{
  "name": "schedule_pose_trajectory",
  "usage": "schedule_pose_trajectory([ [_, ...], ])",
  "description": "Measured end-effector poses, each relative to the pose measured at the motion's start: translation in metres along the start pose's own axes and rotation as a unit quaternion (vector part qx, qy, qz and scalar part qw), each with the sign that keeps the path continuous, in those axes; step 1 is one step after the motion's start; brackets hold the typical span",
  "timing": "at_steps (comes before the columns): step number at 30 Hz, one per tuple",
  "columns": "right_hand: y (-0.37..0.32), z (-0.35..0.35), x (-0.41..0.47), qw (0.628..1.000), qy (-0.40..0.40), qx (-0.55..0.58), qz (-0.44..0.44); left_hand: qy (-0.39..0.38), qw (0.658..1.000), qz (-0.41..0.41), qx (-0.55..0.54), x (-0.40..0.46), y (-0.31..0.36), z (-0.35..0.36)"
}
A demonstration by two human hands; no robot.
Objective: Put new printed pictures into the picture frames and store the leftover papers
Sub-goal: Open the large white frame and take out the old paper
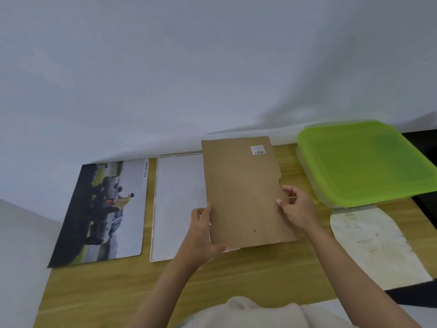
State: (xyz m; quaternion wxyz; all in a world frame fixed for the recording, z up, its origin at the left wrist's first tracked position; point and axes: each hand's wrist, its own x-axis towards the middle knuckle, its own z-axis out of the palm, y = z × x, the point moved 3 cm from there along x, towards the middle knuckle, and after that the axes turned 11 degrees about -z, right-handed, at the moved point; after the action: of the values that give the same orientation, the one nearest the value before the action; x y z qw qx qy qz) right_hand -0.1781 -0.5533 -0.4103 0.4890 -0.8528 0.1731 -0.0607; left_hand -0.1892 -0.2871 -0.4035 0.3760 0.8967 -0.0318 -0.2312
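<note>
Brown backing board [243, 192], centre frame: thin, stiff, light; pinched at opposite edges by left hand [203, 230] and right hand [295, 207], fingers curled; best gripped there

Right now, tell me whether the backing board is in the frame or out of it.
Out. Both hands, left hand and right hand, hold the brown backing board lifted over the open frame, whose white inside shows.

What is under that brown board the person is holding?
The brown board overlaps the right side of a white sheet in its pale frame; whatever lies beneath the board's middle is covered.
</note>
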Motion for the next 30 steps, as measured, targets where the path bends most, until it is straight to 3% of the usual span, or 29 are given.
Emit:
schedule_pose_trajectory([
  [6, 0.042, -0.041, -0.004, 0.999, 0.027, -0.036, 0.012, -0.020, 0.999, -0.039, -0.010, 0.012, 0.029, 0.053],
  [19, 0.090, -0.036, -0.004, 0.983, -0.141, -0.106, -0.053, 0.068, 0.990, -0.102, 0.074, 0.016, 0.054, 0.116],
  [30, 0.092, -0.031, -0.006, 0.980, -0.135, -0.132, -0.067, 0.055, 0.992, -0.103, 0.037, 0.016, 0.056, 0.109],
])
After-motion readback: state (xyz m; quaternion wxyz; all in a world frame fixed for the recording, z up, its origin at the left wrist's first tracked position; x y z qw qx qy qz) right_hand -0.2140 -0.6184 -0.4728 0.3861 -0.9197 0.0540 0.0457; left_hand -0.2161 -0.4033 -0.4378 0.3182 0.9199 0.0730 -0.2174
